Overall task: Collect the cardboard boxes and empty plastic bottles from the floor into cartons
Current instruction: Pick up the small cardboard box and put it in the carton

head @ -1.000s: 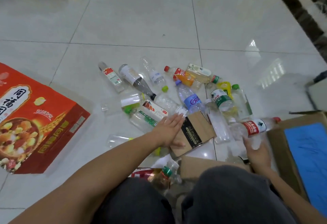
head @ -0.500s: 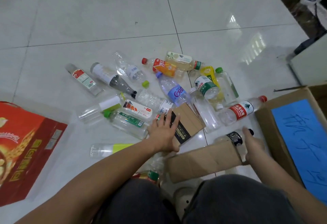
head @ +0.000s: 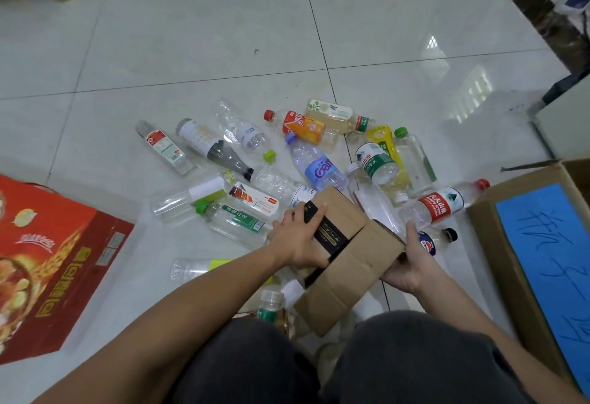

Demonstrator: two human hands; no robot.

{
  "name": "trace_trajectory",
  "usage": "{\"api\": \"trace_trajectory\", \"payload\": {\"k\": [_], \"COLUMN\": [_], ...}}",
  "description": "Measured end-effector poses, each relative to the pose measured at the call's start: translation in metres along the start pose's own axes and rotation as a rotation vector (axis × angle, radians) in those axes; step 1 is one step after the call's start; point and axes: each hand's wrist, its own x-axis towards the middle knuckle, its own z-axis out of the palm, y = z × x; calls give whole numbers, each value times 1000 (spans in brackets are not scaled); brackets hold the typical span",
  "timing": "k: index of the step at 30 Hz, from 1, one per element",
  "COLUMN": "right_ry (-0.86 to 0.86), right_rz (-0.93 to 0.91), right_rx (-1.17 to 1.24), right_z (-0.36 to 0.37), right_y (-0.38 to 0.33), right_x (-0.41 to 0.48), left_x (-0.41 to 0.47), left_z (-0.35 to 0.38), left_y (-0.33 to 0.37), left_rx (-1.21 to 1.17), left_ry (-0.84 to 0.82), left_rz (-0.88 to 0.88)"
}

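We now grip the black-labelled box point(head: 343, 212) in our left hand point(head: 297, 241), pressed onto the flattened cardboard point(head: 344, 282) our right hand point(head: 412, 264) clasps, so both look ready for the brown carton point(head: 488, 225) beside us.

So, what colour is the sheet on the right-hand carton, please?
The sheet is blue; the head view shows it.

Glossy white tiled floor point(head: 191, 36): empty plastic bottles point(head: 316, 169) lie scattered at centre frame; a red printed carton point(head: 48, 260) sits at lower left, a brown cardboard carton point(head: 496, 244) at right edge.
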Motion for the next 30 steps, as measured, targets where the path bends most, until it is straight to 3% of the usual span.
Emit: {"api": "trace_trajectory", "payload": {"k": [3, 6, 9, 12, 17, 21, 27, 30], "right_ry": [-141, -140, -26, 144, 222, 253, 266, 248], "right_rz": [-99, -214, -382, -470, -435, -481, -534, -510], "right_rx": [-66, -149, -203, -145, -132, -250, -252, -249], "right_z": [-9, -9, -3, -1, 1, 14, 24, 38], "right_y": [14, 21, 12, -14, -51, -66, -82, -84], "right_x": [-2, -5, -7, -15, -16, -21, -19, -33], "left_x": [-1, -2, -1, -6, -12, -11, -25, -46], "left_z": [-4, -12, -22, -34, -49, -59, -73, -84], "left_y": [4, 7, 3, -7, -15, -17, -37, -35], "left_rx": [-65, -192, -418, -875, -1283, -1443, -1768, -1901], "left_ry": [-10, -38, -78, -128, -201, -259, -261, -216], "left_rz": [-34, -75, -108, -118, -71, 53, 89, 18]}}
